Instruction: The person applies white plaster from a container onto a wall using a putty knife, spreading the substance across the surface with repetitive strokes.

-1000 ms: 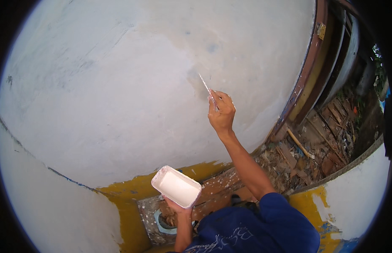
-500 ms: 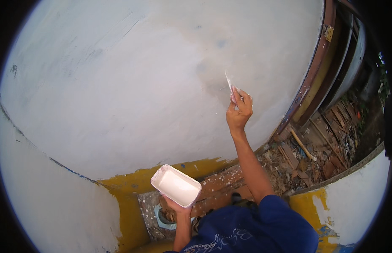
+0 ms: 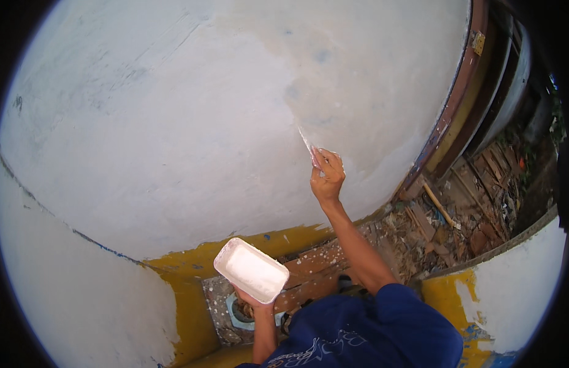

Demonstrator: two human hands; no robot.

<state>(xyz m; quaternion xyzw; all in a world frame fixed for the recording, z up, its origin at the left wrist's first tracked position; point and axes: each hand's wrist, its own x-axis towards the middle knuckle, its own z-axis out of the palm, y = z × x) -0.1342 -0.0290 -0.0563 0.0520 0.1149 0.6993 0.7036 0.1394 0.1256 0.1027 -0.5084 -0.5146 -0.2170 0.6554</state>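
Note:
My right hand point(image 3: 328, 175) grips a putty knife point(image 3: 307, 142), seen nearly edge-on. Its thin, white-smeared blade lies at the wall point(image 3: 192, 116), where a bright white coat meets a greyer, damp-looking patch. White smears mark the fingers. Lower down, my left hand point(image 3: 255, 299) holds a rectangular plastic tub point(image 3: 267, 293) from below, its fingers mostly hidden under it. White paste coats the inside of the tub, which is tilted so that its open top faces up.
Paint-spotted brown boards point(image 3: 309, 270) run along the foot of the wall beside a yellow band point(image 3: 192, 264). A pale blue ring-shaped object point(image 3: 235, 314) lies below the tub. Wood scraps and rubble point(image 3: 443, 227) cover the ground at right, past a brown frame point(image 3: 447, 110).
My right hand has drawn the putty knife down and to the left across the wall. The tub in my left hand has shifted very slightly left.

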